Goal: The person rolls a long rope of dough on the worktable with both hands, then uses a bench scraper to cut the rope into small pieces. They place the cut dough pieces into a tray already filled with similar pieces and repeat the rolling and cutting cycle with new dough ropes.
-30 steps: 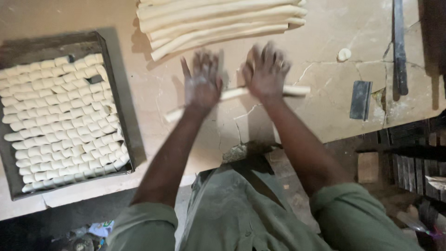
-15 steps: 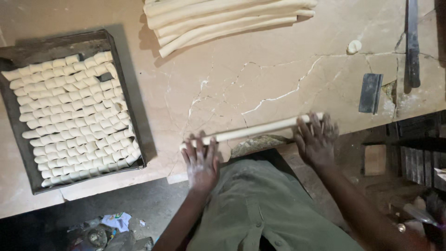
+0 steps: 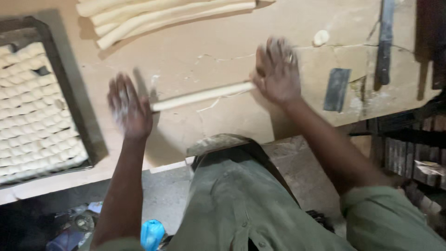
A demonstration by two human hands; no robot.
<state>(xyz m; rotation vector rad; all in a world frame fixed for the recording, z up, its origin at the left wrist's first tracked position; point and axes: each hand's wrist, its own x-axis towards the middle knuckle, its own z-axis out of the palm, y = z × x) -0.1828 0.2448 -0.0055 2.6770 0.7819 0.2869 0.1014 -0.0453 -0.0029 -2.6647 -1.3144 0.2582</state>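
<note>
A long pale rope of dough (image 3: 203, 96) lies across the stone worktop (image 3: 223, 51). My left hand (image 3: 129, 108) presses flat on its left end, fingers spread and dusted with flour. My right hand (image 3: 277, 69) lies flat on its right end, fingers apart. Both palms rest on top of the dough without closing around it. Several more dough ropes (image 3: 158, 14) are stacked at the far edge of the worktop.
A dark metal tray (image 3: 74, 97) at the left holds rows of several small cut dough pieces (image 3: 32, 107). A flat metal scraper (image 3: 337, 89) and a long dark bar (image 3: 384, 42) lie at the right. A small dough scrap (image 3: 321, 37) sits near them.
Both hands have moved away from the near edge toward the middle of the worktop, rolling the dough rope with them, and they now sit wider apart on it.
</note>
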